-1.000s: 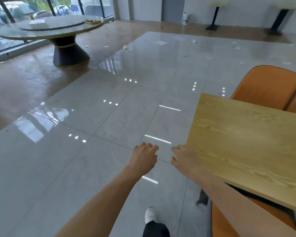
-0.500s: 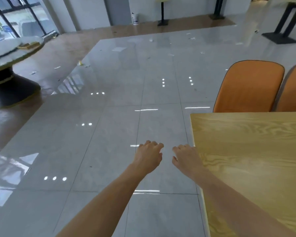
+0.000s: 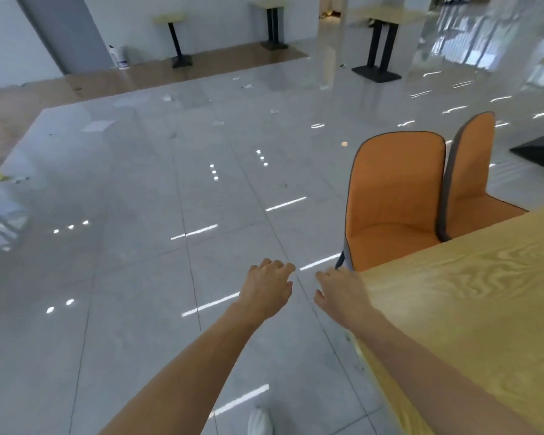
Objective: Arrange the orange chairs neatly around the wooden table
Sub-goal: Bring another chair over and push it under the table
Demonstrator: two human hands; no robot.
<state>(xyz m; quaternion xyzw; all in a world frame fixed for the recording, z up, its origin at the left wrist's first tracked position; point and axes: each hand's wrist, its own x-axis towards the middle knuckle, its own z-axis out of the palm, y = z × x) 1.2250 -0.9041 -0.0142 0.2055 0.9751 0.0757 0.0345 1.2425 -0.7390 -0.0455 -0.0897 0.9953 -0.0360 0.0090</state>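
The wooden table (image 3: 471, 309) fills the right side of the head view, its corner near my hands. Two orange chairs stand side by side at its far edge: the nearer orange chair (image 3: 393, 196) faces the table with its seat partly under the top, and the second orange chair (image 3: 474, 171) is just to its right. My left hand (image 3: 269, 288) hovers over the grey floor, palm down, fingers loosely apart, holding nothing. My right hand (image 3: 339, 290) hovers beside the table corner, also empty, a short way in front of the nearer chair's leg.
Glossy grey tiles (image 3: 170, 215) stretch ahead and left, with scraps of litter. Small pedestal tables (image 3: 176, 36) (image 3: 377, 42) stand by the far wall. A dark table base (image 3: 540, 149) sits at the right edge. My white shoe (image 3: 259, 422) shows below.
My view has swung to the right: the round table at left has left the frame and the two chairs now show from the side. Both hands stay stretched out in front, empty.
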